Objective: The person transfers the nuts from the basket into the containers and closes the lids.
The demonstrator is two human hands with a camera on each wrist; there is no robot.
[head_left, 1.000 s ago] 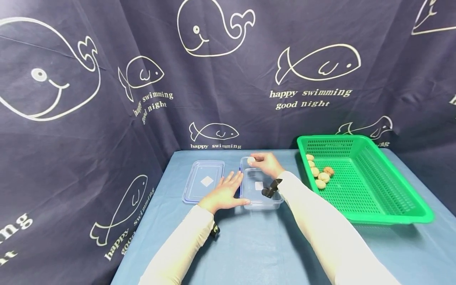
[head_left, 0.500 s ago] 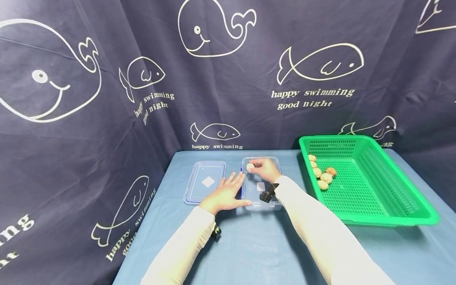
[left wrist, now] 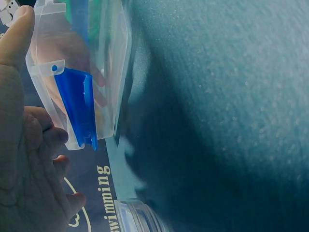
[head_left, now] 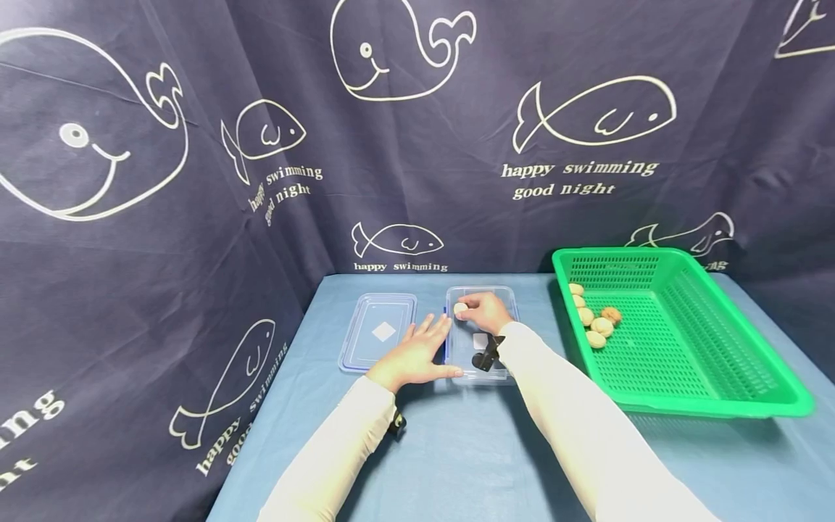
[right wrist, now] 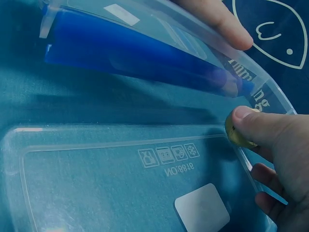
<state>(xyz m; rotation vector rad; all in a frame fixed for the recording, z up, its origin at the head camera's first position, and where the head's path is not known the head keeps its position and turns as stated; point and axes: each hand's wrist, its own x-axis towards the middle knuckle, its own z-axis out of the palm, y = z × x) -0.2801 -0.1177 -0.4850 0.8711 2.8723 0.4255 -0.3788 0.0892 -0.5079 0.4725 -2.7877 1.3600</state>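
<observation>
1. Resting flat on the blue table (head_left: 457, 449), the left hand (head_left: 411, 355) lies with fingers straight and spread against the left side of the clear container (head_left: 485, 366), its thumb along the container's near corner; it grasps nothing.
2. Inside that container, a white label (right wrist: 202, 208) shows on the floor, and a blue latch (left wrist: 77, 104) hangs on the container's left wall.
3. Over the container's far part, the right hand (head_left: 484, 310) pinches a small pale walnut (head_left: 460, 308) between thumb and fingertips, low above the floor; whether the nut touches the floor cannot be told.
4. Left of the container, just beside it, the clear lid (head_left: 380, 332) lies flat.
5. Right of the container, well apart, the green basket (head_left: 717, 395) holds several more walnuts (head_left: 596, 325) by its left wall.
6. Behind the container hangs a dark curtain (head_left: 196, 181) with whale outlines.
</observation>
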